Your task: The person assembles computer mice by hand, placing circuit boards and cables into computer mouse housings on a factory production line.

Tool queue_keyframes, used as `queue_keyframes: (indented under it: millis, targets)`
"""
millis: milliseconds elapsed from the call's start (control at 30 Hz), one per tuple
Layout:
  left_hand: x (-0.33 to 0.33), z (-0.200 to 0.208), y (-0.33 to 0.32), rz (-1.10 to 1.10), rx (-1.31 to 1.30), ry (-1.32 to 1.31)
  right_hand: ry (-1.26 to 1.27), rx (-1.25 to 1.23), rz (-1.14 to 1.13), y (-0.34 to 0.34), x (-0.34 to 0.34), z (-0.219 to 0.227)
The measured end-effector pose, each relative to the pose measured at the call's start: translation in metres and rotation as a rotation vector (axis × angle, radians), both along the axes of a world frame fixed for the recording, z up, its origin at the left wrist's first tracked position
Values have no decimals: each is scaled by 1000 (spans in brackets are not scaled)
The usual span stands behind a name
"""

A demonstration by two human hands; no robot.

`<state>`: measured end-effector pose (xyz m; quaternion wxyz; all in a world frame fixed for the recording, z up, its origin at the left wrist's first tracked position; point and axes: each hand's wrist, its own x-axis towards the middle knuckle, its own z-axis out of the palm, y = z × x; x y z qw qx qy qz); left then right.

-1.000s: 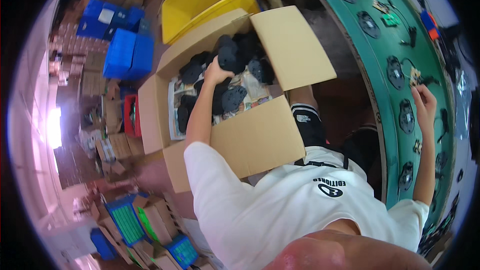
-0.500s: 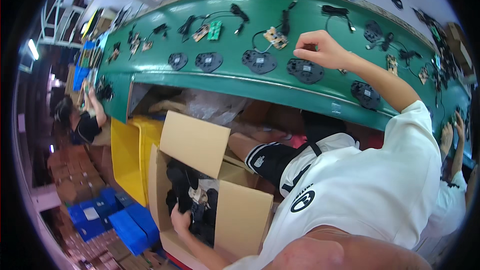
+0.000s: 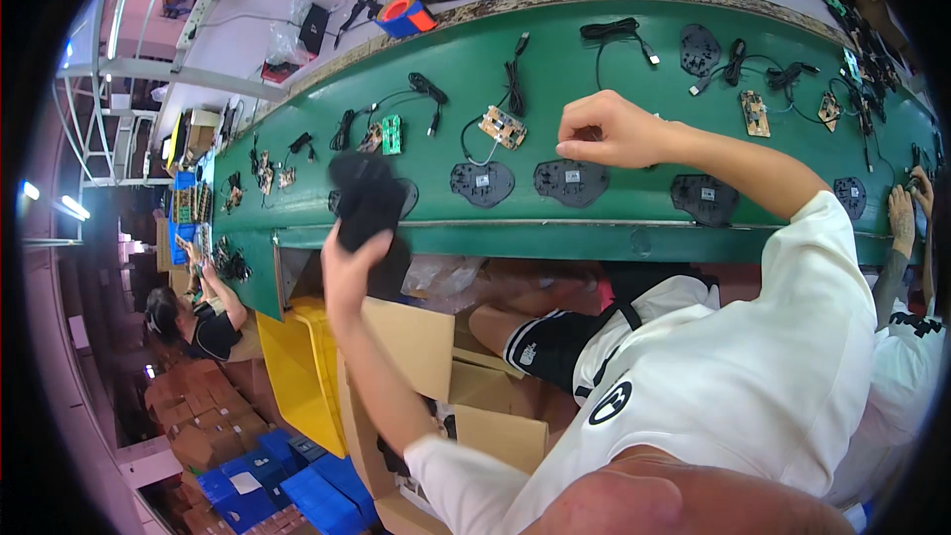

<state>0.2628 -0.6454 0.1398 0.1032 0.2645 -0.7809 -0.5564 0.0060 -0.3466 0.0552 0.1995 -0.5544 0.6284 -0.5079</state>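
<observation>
My left hand (image 3: 349,267) is closed around a dark bundle of black plastic parts (image 3: 367,188), smeared by motion, raised over the near edge of the green conveyor belt (image 3: 555,243). Behind the bundle, a black plate on the belt is partly covered. Held above the belt, my right hand (image 3: 614,131) has its fingers curled; whatever may be inside them is hidden. Just below it lies a rounded black plastic base (image 3: 572,183) with a white label. Similar bases (image 3: 482,184) (image 3: 704,200) sit to either side. A tan circuit board (image 3: 502,127) with a black cable lies left of my right hand.
An open cardboard box (image 3: 495,436) stands below the belt, beside a yellow bin (image 3: 297,376). Blue boxes (image 3: 243,490) are stacked at lower left. A tape roll (image 3: 404,16) rests behind the belt. One co-worker (image 3: 198,322) is at far left; another's hands (image 3: 903,213) are at right.
My left hand has come up out of the cardboard box to the belt edge, carrying black parts. My right hand stays curled above the belt. The whole view has shifted.
</observation>
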Motion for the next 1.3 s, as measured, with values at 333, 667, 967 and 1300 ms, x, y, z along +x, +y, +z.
queue_keyframes:
  millis: [333,667,967,1300]
  targets:
    - [-339,-115,-47,-249,-113,-116,35,178,-540,128,-68,-10]
    - [-337,-132,-50,-292,-871,57,223,233,-955,155,-231,-42]
    - [-319,-114,-31,-103,-1144,89,635,544,-1219,101,-329,-84]
    - [-185,-73,-66,69,171,429,757,495,-1038,39,-310,-84]
